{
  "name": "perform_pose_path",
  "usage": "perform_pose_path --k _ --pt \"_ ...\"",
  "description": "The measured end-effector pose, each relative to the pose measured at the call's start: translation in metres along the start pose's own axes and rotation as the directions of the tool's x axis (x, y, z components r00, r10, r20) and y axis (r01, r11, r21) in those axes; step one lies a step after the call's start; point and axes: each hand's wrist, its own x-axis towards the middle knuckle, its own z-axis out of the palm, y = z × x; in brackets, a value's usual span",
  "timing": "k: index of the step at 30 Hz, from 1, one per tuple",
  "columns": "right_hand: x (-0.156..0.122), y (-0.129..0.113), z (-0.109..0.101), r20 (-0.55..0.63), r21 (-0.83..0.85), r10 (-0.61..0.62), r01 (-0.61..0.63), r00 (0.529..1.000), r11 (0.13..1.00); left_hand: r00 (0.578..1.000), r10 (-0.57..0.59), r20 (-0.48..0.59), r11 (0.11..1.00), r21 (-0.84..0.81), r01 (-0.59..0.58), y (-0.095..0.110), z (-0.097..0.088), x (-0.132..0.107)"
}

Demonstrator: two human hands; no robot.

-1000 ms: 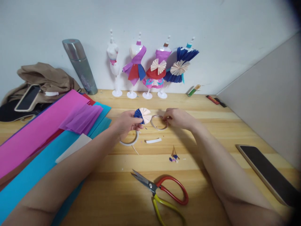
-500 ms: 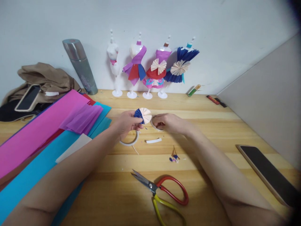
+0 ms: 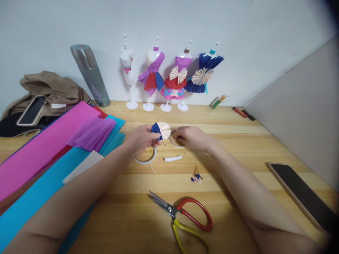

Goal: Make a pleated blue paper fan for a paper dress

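Observation:
My left hand (image 3: pixel 147 137) pinches a pleated paper rosette (image 3: pixel 164 130), cream on its right side and dark blue on its left. Under that hand a roll of double-sided tape (image 3: pixel 153 157) lies on the wood, with a thin strip trailing from it. To the right, my right hand (image 3: pixel 190 137) has its fingers curled and closed on the rim of a second tape roll (image 3: pixel 172 141); the fingertips are partly hidden. A short white strip (image 3: pixel 173 158) lies between and just below the hands.
Open scissors (image 3: pixel 172 210) lie in front, near small paper scraps (image 3: pixel 196 178). Coloured paper sheets (image 3: pixel 53 148) cover the left side; a phone (image 3: pixel 299 194) lies right. Several small dress forms (image 3: pixel 153 76) and a flask (image 3: pixel 91 76) stand along the wall.
My right hand and the tape roll at its fingers have shifted very slightly. The left hand keeps the rosette in almost the same place.

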Motion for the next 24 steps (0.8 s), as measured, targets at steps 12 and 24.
perform_pose_path --k 12,24 --pt "0.003 -0.006 0.004 -0.006 -0.025 0.029 -0.029 1.0 0.999 0.999 0.033 0.01 0.999 -0.011 -0.032 -0.004 -0.001 0.003" --pt "-0.013 -0.057 -0.011 -0.602 0.468 0.087 0.263 0.794 0.844 0.984 0.169 0.059 0.934 0.309 -0.179 0.005 0.008 -0.011"
